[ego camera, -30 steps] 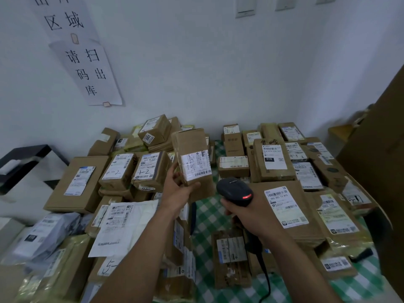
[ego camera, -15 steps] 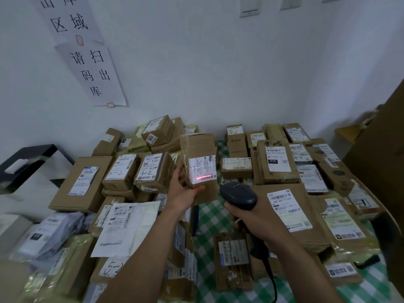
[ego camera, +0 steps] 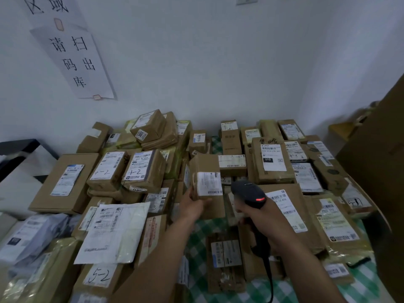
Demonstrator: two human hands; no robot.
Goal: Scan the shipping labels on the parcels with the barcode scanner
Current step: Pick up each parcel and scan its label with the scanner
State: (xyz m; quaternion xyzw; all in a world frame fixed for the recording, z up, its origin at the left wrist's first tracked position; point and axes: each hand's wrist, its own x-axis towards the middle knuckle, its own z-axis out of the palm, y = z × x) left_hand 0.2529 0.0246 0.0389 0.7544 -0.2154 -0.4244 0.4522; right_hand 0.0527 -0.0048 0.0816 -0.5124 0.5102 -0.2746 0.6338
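- We hold a small cardboard parcel (ego camera: 205,167) upright in our left hand (ego camera: 192,207), fingers curled round its lower left edge, above the middle of the table.
- Its white shipping label (ego camera: 209,184) faces us, barcode along the bottom.
- Our right hand (ego camera: 266,217) grasps the handle of the black barcode scanner (ego camera: 247,191), just right of the parcel, with a red light glowing on the scanner's head.
- The scanner's cable (ego camera: 268,274) hangs towards the near edge.
- Labelled parcels are heaped left, far and right on the green checked tablecloth (ego camera: 196,246).
- A large box with a "010" label (ego camera: 273,162) stands far right of the held parcel.
- A paper sign (ego camera: 74,60) hangs on the far left wall.
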